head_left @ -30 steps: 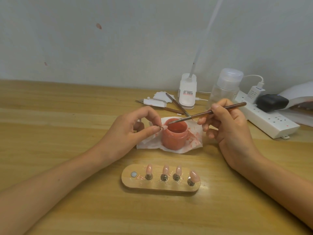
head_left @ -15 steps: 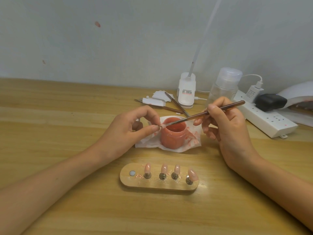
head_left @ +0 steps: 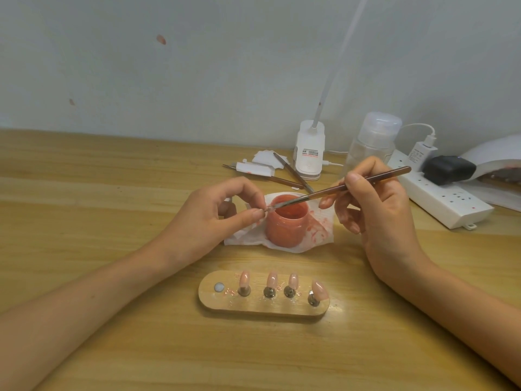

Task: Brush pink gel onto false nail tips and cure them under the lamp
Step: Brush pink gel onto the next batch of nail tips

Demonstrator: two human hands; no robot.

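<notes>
The left hand (head_left: 214,218) pinches a small nail tip (head_left: 266,211) between thumb and forefinger, holding it just at the left rim of the open gel pot (head_left: 286,225), which stands on a stained tissue (head_left: 320,230) on the table (head_left: 112,193). The right hand (head_left: 377,213) grips the brush (head_left: 338,189) like a pen. Its long axis slopes from upper right down to lower left, crossing the pot's mouth, and the bristle end meets the pinched tip, though the tip is too small for me to tell how much gel it carries. So the stroke seems set to run along that slant, the brush working leftward against the tip, with the left hand bracing it. Nearer the person, the wooden holder (head_left: 253,307) carries four pink tips (head_left: 272,279) in a row, with one bare stud (head_left: 219,287) at its left end, on the left hand's side. The lamp (head_left: 496,153) sits well apart at the far right, beyond the right hand.
</notes>
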